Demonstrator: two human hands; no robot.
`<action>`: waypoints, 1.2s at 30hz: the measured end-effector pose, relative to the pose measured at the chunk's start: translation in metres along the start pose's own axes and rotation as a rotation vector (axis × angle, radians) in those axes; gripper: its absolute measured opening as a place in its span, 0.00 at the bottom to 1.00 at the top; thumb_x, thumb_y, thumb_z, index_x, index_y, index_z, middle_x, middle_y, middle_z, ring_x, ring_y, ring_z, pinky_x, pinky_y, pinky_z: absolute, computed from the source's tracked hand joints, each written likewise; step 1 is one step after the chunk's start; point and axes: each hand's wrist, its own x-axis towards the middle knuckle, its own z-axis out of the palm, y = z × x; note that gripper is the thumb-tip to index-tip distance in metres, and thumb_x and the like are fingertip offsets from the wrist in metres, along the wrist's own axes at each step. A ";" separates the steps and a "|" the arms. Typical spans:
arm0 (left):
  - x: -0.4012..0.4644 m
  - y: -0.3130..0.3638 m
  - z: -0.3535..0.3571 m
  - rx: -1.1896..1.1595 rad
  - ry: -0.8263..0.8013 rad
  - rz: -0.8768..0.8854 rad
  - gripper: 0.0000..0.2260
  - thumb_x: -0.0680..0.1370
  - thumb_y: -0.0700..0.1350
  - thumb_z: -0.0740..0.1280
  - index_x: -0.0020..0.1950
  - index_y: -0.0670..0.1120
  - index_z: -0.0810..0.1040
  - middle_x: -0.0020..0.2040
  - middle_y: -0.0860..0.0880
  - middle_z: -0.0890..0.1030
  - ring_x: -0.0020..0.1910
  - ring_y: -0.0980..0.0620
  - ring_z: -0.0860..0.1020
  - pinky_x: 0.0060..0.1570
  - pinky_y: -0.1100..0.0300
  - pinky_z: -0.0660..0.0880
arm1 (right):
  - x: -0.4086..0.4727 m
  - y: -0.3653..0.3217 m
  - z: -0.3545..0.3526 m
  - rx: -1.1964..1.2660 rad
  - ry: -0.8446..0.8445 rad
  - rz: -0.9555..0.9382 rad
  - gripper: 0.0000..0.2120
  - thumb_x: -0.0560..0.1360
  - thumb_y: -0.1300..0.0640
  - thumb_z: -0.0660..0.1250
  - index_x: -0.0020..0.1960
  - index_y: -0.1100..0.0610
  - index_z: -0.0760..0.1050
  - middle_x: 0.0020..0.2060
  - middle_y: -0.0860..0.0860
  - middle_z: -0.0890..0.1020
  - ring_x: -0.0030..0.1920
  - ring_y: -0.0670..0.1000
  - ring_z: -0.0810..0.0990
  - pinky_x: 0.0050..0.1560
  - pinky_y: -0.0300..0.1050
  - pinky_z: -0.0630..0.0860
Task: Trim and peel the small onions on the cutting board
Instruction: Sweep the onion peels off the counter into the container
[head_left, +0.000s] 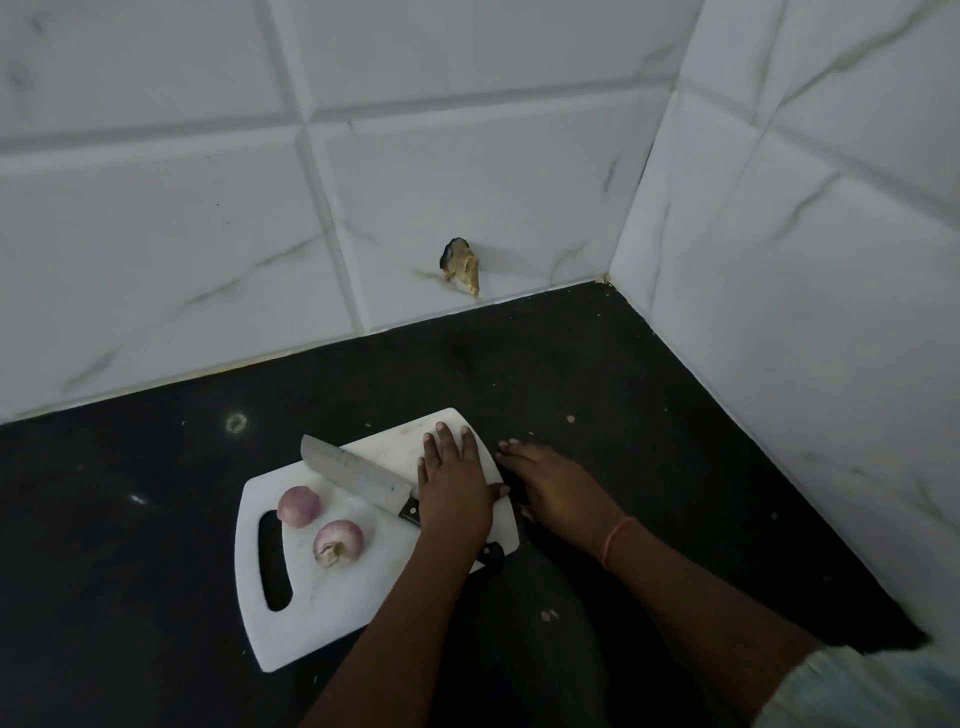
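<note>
I see left hand (454, 483) flat over knife (363, 475) handle, right hand (545, 486) flat on counter (675, 467) (both ungripped). Risk: careless grab, blade nicks fingers; 2 onions (298, 506) roll.

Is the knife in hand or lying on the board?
Lying flat. The knife rests on the cutting board, blade bare; the left hand lies flat across its handle, fingers straight, not curled round it.

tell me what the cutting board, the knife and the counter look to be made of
Cutting board: likely plastic; white, thin, smooth, with a moulded handle slot.
Knife: metal blade, probably steel, dull grey sheen; black handle with pale rivets, material unclear.
Counter: dark polished stone, perhaps granite; it shows faint reflections.
</note>
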 end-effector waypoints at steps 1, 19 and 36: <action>-0.001 -0.001 0.000 -0.001 0.000 0.004 0.40 0.81 0.58 0.62 0.82 0.44 0.40 0.81 0.39 0.39 0.81 0.39 0.41 0.79 0.47 0.47 | -0.004 -0.001 0.002 -0.005 0.009 0.005 0.29 0.75 0.61 0.68 0.74 0.56 0.65 0.75 0.50 0.64 0.76 0.48 0.60 0.73 0.38 0.54; -0.010 -0.019 0.003 0.023 0.006 0.050 0.41 0.80 0.59 0.64 0.82 0.46 0.42 0.82 0.40 0.41 0.81 0.39 0.43 0.78 0.45 0.49 | -0.107 -0.013 0.017 -0.124 0.180 0.215 0.55 0.66 0.22 0.61 0.79 0.49 0.41 0.79 0.47 0.40 0.77 0.49 0.34 0.77 0.56 0.39; -0.011 -0.017 0.001 0.010 0.011 0.036 0.41 0.79 0.59 0.65 0.82 0.46 0.44 0.82 0.41 0.43 0.81 0.39 0.44 0.78 0.45 0.49 | -0.053 -0.014 0.025 -0.118 0.329 0.374 0.48 0.69 0.25 0.58 0.79 0.51 0.50 0.79 0.51 0.46 0.78 0.50 0.36 0.77 0.58 0.39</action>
